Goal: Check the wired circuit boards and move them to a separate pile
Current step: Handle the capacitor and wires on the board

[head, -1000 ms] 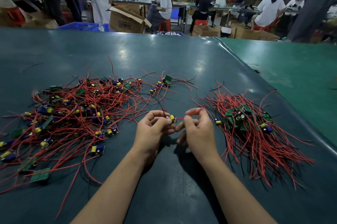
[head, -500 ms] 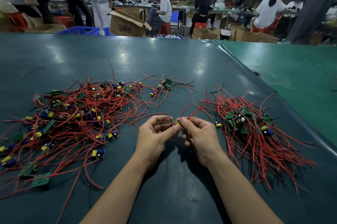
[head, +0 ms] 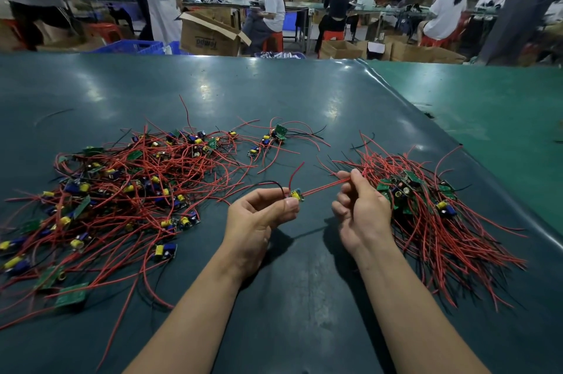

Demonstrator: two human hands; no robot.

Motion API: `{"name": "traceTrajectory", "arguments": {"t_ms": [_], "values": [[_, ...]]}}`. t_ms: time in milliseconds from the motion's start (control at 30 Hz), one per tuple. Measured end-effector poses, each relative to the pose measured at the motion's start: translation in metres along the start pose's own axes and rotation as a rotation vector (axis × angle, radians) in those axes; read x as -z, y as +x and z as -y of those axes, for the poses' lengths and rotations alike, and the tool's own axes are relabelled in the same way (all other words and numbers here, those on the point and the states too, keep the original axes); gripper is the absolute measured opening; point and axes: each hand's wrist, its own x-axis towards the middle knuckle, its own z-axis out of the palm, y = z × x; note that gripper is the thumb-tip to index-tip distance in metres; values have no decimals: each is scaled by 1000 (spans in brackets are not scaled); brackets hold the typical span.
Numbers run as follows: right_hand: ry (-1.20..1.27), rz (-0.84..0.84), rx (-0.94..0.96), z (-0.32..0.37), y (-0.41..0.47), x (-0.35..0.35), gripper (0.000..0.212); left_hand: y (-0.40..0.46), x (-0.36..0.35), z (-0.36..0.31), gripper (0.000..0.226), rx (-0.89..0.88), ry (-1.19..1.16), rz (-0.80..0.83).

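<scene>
My left hand (head: pixel 259 218) pinches a small circuit board (head: pixel 296 194) with a yellow part, held above the table between the two piles. From the board a red wire (head: pixel 324 186) runs taut to the right, where my right hand (head: pixel 361 212) pinches its far end. A black wire and a short red wire curl up from the board. A wide loose pile of wired boards (head: pixel 122 190) covers the table on the left. A tighter pile of wired boards (head: pixel 426 209) lies on the right, just beyond my right hand.
The dark green table mat (head: pixel 274 93) ends at a raised seam on the right, with a lighter green table (head: pixel 502 117) beyond. Three stray boards (head: pixel 274 137) lie behind the hands. People, cardboard boxes and blue crates stand past the far edge.
My hands have drawn apart: the right slid out along the red wire toward the right pile, pulling it straight, while the left kept hold of the board.
</scene>
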Motion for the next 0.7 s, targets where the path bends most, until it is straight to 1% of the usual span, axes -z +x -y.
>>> {"name": "traceTrajectory", "arguments": {"t_ms": [67,267,333,433,533,600,667,700], "values": [[77,9,-48,1,1,0,29,1,1,0,17,8,-17,-6],[188,-37,-194,2,8,1,34,0,1,0,17,15,-6,16],[180,-26,-154,2,10,2,32,1,0,0,16,10,-18,3],[162,-48,-61,2,12,3,23,3,1,0,17,-1,-69,-60],[101,-54,56,2,11,5,25,3,2,-2,21,0,-133,-111],[6,-30,102,1,8,5,27,5,3,-3,21,-15,-195,-151],[-157,42,83,-3,1,4,22,6,4,-2,20,-32,-210,-169],[-242,110,46,-7,-5,4,20,6,3,-1,20,-39,-179,-162]]}}
